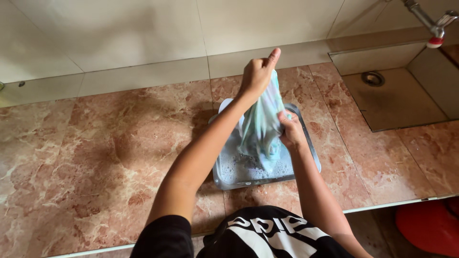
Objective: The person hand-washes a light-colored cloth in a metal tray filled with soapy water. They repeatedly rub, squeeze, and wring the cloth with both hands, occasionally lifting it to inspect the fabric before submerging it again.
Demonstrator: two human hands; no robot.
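Marble-patterned reddish tiles form the counter (pixel 95 157), spanning the frame from 9 o'clock to 3 o'clock, with pale wall tiles (pixel 143 33) above at 12 o'clock. A recessed drain basin (pixel 406 102) lies at 2 o'clock, a metal tap (pixel 430 21) over it. A grey rectangular tray (pixel 229 179) of soapy water sits on the counter at centre. Above it hangs a wet pale blue-green cloth (pixel 260 129), its lower end reaching the suds. The left hand (pixel 258 74) is clenched on the cloth's top, thumb extended. The right hand (pixel 291 131) grips the cloth lower down, at 3 o'clock of it.
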